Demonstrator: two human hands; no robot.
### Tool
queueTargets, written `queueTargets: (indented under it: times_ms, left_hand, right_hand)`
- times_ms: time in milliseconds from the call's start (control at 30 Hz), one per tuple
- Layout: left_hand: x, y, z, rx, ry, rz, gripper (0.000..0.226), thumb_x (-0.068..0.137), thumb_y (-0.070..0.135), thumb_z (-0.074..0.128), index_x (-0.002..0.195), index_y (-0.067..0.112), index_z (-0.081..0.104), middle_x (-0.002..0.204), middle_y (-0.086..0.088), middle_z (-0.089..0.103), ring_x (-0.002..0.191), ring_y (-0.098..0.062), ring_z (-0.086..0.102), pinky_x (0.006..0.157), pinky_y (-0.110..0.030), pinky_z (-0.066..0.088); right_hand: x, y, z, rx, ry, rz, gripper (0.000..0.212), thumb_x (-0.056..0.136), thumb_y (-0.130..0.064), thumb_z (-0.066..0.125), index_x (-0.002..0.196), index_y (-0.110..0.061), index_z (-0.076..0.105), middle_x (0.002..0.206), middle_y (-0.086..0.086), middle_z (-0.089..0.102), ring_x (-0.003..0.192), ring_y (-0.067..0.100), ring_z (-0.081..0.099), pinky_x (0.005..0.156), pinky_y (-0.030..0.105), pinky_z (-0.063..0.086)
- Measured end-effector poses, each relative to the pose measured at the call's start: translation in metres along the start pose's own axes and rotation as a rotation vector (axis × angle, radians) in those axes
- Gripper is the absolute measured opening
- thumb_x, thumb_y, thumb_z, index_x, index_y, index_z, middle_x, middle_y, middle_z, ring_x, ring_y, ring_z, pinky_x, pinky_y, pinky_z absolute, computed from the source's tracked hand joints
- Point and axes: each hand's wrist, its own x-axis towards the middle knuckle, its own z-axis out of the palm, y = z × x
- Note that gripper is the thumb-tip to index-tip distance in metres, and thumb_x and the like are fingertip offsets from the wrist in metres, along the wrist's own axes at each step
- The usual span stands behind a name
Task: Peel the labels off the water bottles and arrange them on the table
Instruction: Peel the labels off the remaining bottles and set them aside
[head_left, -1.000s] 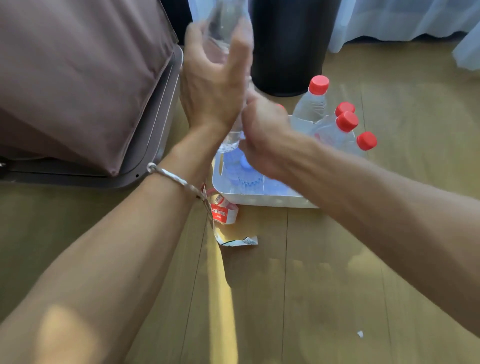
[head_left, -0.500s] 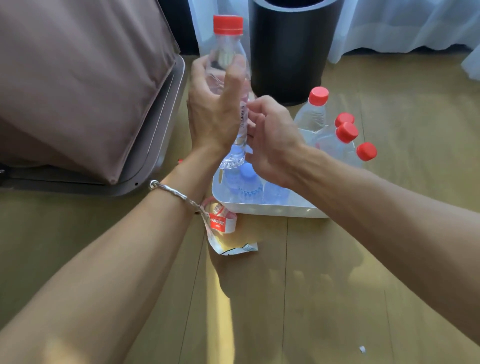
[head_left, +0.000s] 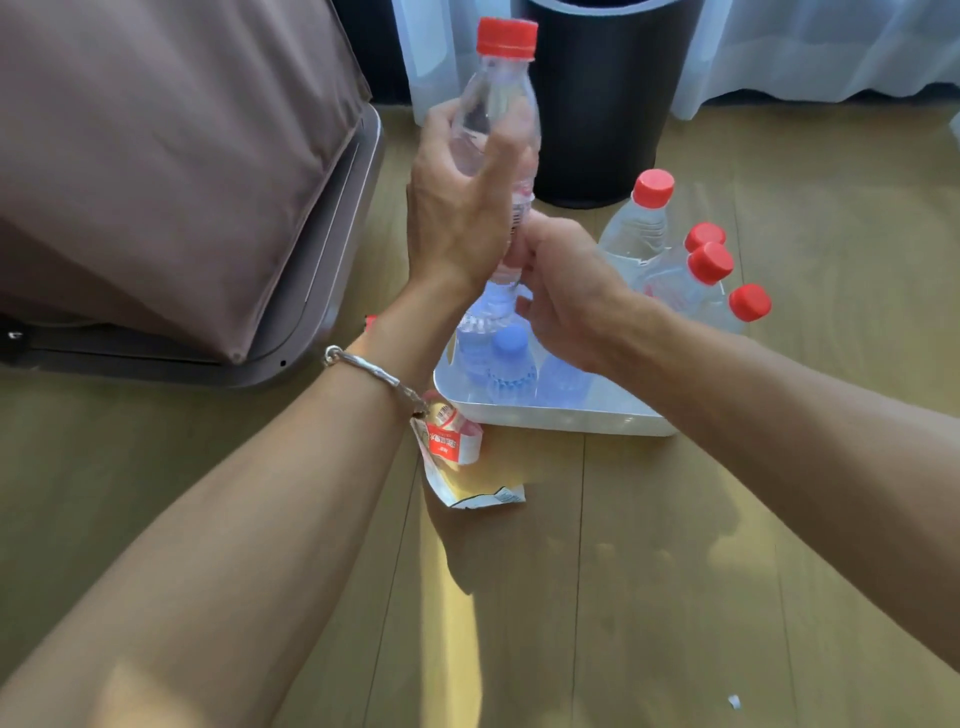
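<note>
The bottle (head_left: 496, 104) was held upright in the air above the tray (head_left: 561, 415), with its red cap (head_left: 506, 36) on top. The left hand (head_left: 457, 223) gripped it around the middle, with the fingers and thumb curled around the clear body. The label (head_left: 521, 208) was still on the bottle, and only a narrow strip of it showed beside the left palm. The right hand (head_left: 566, 296) was just below, with its fingers (head_left: 519, 254) bent in against the lower edge of the label. They seemed to pinch it, but the tips were partly hidden, so the exact hold could not be told.

The step in hand was probably the start of peeling this bottle. The next move would call for a firm pinch on a loose corner or seam of the label, then a steady pull around the body while the left hand kept the bottle from turning.

In the tray, several other bottles (head_left: 636, 228) with red caps stood or leaned together at the far side. Two peeled labels (head_left: 457, 447) lay on the wooden floor (head_left: 675, 597), just beside the near left corner of the tray. A black bin (head_left: 597, 114) stood behind the tray. A brown cushion (head_left: 156, 156) was at the left.
</note>
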Motion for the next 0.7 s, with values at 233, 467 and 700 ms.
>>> queueTargets:
  times_ms: [233,467,700]
  left_hand:
    - [0.013,-0.008,-0.012,-0.547,-0.224,-0.444,0.044,0.089,0.051,0.045,0.081,0.009,0.055,0.074,-0.012,0.057,0.068,-0.027,0.059,0.069,-0.039,0.048]
    - [0.015,-0.014,-0.013,-0.102,-0.297,-0.301,0.065,0.083,0.076,0.038,0.093,0.019,0.068,0.087,-0.002,0.071,0.085,-0.022,0.069,0.088,-0.046,0.055]
    - [0.010,-0.013,-0.019,0.173,-0.435,-0.225,0.042,0.098,0.051,0.049,0.071,0.019,0.047,0.059,0.010,0.051,0.057,-0.009,0.051,0.065,-0.030,0.047]
  right_hand:
    - [0.007,0.002,-0.034,0.019,-0.456,-0.030,0.069,0.082,-0.012,0.061,0.145,-0.025,0.036,0.120,0.016,0.062,0.112,0.033,0.063,0.098,0.060,0.049]
    - [-0.001,0.006,-0.028,-0.274,-0.274,-0.236,0.029,0.083,-0.001,0.074,0.100,-0.020,0.060,0.082,-0.008,0.070,0.075,0.004,0.069,0.067,0.016,0.055]
    - [0.012,0.008,-0.038,-0.450,0.143,-0.335,0.064,0.063,-0.045,0.087,0.111,-0.023,0.052,0.092,-0.011,0.068,0.082,-0.001,0.068,0.072,0.021,0.058]
